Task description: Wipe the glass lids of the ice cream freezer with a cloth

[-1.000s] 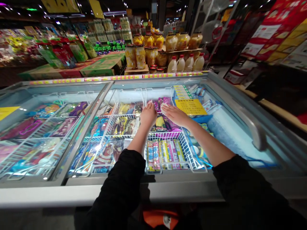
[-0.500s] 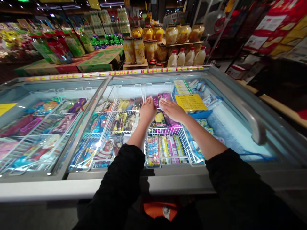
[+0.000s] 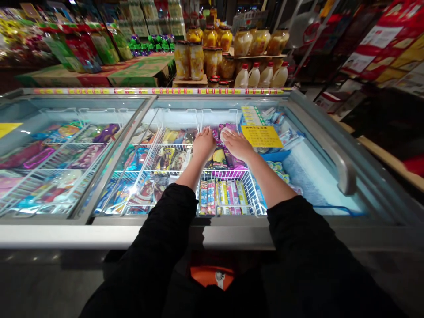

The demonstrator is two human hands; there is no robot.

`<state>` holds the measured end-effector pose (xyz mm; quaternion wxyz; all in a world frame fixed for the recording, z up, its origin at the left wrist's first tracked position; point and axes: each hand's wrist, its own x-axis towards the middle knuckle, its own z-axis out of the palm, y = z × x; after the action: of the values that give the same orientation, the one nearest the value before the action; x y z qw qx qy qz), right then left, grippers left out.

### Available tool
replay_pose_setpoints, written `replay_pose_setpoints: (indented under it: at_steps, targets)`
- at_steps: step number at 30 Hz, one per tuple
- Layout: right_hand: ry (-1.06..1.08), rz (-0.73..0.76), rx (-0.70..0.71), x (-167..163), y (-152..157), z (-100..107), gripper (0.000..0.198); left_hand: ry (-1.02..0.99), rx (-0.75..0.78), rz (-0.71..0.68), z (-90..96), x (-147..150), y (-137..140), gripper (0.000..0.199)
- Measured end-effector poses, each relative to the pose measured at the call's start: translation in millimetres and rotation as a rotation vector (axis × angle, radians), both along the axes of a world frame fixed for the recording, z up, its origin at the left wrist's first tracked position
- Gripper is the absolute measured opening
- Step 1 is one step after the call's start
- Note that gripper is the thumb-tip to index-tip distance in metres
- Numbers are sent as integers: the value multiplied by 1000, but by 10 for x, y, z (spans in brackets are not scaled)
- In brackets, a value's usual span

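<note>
My left hand rests near the middle of the frame, its knuckles rounded and fingers close together, bent slightly; whether they pinch anything underneath I cannot tell. Just to its right, my right hand lies flat, fingers stretched side by side over a soft-looking white cloth, which pokes out by their tips, just right of the frame's centre line. The two hands are near each other but apart, both over the smooth, clear glass lid.

Through it I see thin white wire baskets, rectangular and gridded, with glossy, crinkled packets; slim, straight-edged wrappers stand in rows below my hands. A flat yellow sheet sits right of my right hand, and a thick, curved grey handle bends down at the right of the frame. My matte black sleeves cross the freezer's broad, pale front edge. At the top centre stand rounded, shiny jars above pale, red-capped jugs.
</note>
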<state>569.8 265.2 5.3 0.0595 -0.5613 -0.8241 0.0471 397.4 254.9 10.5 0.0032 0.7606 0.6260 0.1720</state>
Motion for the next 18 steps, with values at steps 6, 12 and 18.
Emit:
replay_pose_setpoints:
  at_steps: [6,12,18]
  targets:
    - [-21,67,-18,209,-349,27,66,47,-26,-10,53,6,-29,53]
    - [-44,-68,-49,153,-166,97,66,112,-105,-51,89,39,-264,56]
    - [-22,31,-4,154,-335,0,65,119,-128,-90,20,-43,-680,56]
